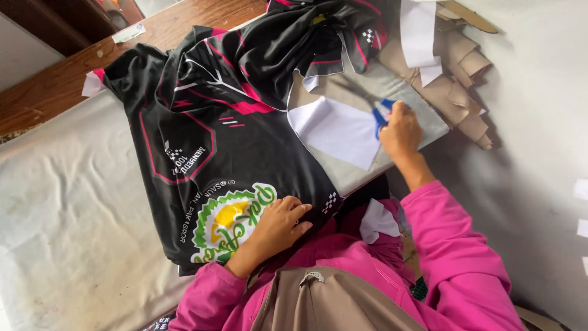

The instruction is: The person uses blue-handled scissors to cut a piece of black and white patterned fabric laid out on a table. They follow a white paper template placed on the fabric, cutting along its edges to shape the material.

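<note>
Your left hand [275, 224] rests on the jersey [208, 122]. Your right hand [401, 129], holding scissors [381, 113], lies on the sheet [340, 129] beside it.

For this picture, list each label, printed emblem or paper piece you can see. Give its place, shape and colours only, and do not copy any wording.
Round emblem: on the black garment, under the left hand; green, white and yellow.
White sheet: on the grey board, beside the right hand holding blue-handled scissors; four-sided.
White strip: top, over brown paper; long, narrow.
Small card: on wooden surface, top left; white, rectangular.
</note>
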